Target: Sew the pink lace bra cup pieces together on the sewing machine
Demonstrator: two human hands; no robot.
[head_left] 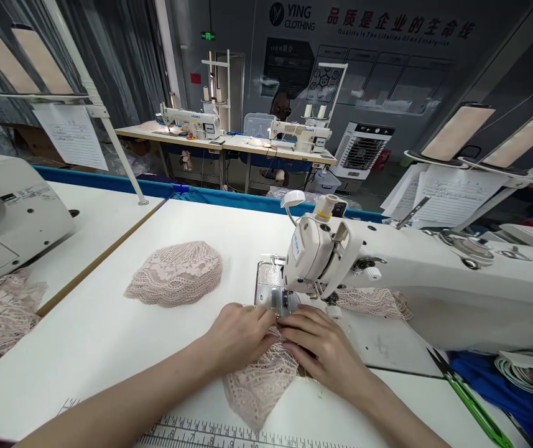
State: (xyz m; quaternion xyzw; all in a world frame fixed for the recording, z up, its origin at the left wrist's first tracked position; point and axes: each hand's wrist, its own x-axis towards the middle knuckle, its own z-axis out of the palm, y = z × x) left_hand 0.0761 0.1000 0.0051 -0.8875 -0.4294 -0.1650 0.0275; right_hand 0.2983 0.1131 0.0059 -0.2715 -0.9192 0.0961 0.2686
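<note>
A piece of pale pink lace (259, 382) lies on the white table in front of the sewing machine (387, 274). My left hand (241, 333) rests on the lace with its fingers pressed down near the presser foot (281, 305). My right hand (319, 345) lies on the lace beside it, fingers close together and flat, their tips by the needle plate. Both hands pin the lace where it runs under the foot. More lace (373, 302) shows behind the machine head.
A heap of pink lace (177, 274) sits on the table to the left. Another machine (9, 211) and more lace (0, 308) are at the far left. Green-handled scissors (471, 398) lie at the right. A ruler is printed along the near table edge (210, 432). Other sewing stations stand behind.
</note>
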